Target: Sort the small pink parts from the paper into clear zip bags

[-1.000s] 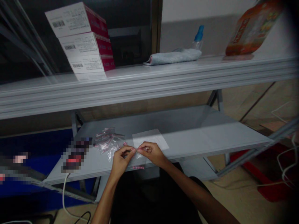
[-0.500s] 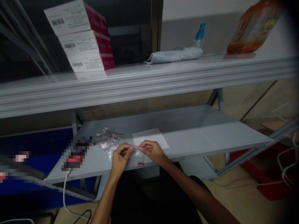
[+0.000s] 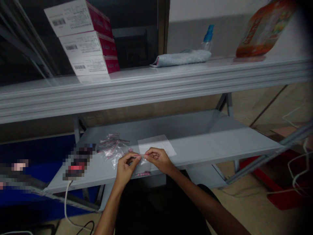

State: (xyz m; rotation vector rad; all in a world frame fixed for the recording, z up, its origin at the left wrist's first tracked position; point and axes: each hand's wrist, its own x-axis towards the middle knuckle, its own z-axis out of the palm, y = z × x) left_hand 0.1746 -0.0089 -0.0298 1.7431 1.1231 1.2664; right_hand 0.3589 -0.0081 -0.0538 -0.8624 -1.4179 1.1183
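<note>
Now, your left hand [image 3: 126, 168] and right hand [image 3: 158, 160] sit together low over the lower shelf [image 3: 207, 137], fingertips almost meeting; both pinch a thin pink-trimmed clear plastic strip [image 3: 142, 157], which stretches between them, though the exact item is too small to make out. Your left forearm [image 3: 107, 209] rises almost straight from the bottom of the view, with the wrist bent and the fingers curled toward the right; your right forearm [image 3: 204, 199] comes in at a long slant from the lower right, with the fingers curled back toward the left. Both hands hover just above the front part of the shelf; you can't tell whether the palms touch it.

Just left of your left hand lies a loose heap of small clear plastic bags [image 3: 112, 150] with pink marks; a flat clear plastic sheet [image 3: 156, 145] lies just beyond your right hand; a short row of small pink pieces [image 3: 143, 174] lies at the shelf's front edge, below your hands. Further left, a pixelated object [image 3: 78, 161] rests on the shelf, with a white cable [image 3: 66, 199] dropping from it.

On the upper shelf [image 3: 156, 85] stand three stacked cartons [image 3: 84, 40], a folded grey-blue cloth [image 3: 181, 58], a spray bottle with a blue cap [image 3: 208, 38] and an orange printed bag [image 3: 265, 29].
</note>
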